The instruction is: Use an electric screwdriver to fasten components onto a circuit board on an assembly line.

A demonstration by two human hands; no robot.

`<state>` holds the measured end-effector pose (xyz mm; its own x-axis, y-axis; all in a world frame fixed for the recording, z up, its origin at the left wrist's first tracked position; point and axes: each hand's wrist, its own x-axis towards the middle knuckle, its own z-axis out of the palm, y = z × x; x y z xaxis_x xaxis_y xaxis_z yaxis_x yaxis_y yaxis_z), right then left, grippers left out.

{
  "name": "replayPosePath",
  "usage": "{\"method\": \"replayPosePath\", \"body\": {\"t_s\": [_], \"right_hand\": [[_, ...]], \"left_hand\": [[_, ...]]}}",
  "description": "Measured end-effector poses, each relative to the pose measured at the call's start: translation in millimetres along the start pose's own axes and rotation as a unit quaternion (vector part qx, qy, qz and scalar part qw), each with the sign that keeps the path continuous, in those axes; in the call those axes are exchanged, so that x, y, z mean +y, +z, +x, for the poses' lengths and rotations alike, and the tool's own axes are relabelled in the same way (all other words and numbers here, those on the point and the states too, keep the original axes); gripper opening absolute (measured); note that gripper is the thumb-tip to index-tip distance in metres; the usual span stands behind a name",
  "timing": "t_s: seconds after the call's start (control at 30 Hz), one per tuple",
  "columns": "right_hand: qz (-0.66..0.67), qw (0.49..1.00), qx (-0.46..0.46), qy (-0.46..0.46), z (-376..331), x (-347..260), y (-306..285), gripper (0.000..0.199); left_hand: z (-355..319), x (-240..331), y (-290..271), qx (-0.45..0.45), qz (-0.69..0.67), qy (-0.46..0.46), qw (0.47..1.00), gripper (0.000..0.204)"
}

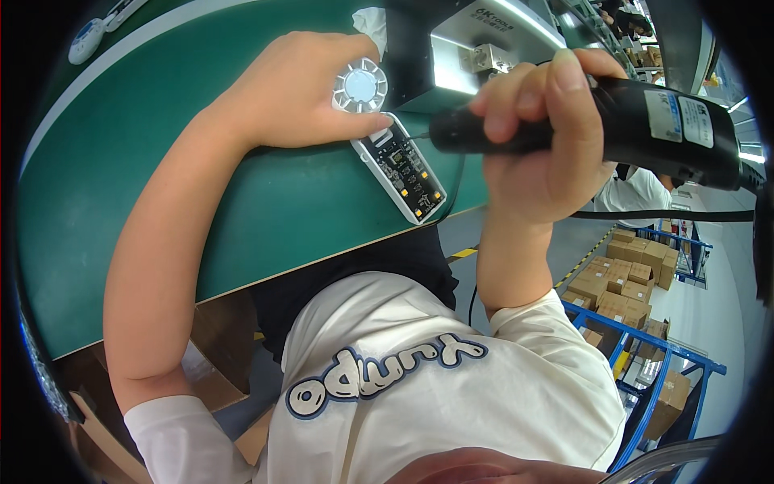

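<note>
Meanwhile, left hand [294, 93] pins white casing [401, 168] baring its circuit board [405, 167]; right hand [540, 133] grips screwdriver [597, 121].

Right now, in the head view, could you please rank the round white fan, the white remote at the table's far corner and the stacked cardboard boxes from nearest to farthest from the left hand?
1. Round white fan, under the left hand.
2. White remote, far left corner of the table.
3. Cardboard boxes, on the floor to the right.

Brown cardboard boxes [617, 286] are sitting stacked at the right middle of the frame, with more lying on the blue rack [673, 387] below; two pale rectangular labels [681, 117] are showing on the black power screwdriver [597, 121] at upper right
</note>
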<state>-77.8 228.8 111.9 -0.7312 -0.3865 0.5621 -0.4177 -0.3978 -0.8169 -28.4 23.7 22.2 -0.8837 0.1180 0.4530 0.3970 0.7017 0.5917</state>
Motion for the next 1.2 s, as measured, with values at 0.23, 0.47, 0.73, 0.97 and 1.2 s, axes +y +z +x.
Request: {"method": "replayPosePath", "body": {"t_s": [0.23, 0.47, 0.73, 0.97, 1.2], "right_hand": [[-0.024, 0.999, -0.042, -0.004, -5, 1, 8, 0.017], [0.0, 0.995, -0.102, -0.014, -3, 7, 0, 0.016], [0.067, 0.989, 0.087, -0.103, 29, -22, -39, 0.01], [-0.071, 0.969, 0.108, -0.212, 35, 4, -34, 0.017], [-0.062, 0.982, 0.085, -0.16, 29, -10, -30, 0.016]], "left_hand": [[1, -1, -3, -0.005, -0.002, 0.002, 1.0, 0.048], [2, -3, -1, -0.009, -0.005, 0.033, 0.999, 0.048], [1, 0, -7, -0.015, -0.026, -0.036, 0.999, 0.045], [0, -3, -9, -0.026, -0.032, -0.053, 0.998, 0.05], [-1, 1, -11, -0.007, -0.042, -0.038, 0.998, 0.044]]}}
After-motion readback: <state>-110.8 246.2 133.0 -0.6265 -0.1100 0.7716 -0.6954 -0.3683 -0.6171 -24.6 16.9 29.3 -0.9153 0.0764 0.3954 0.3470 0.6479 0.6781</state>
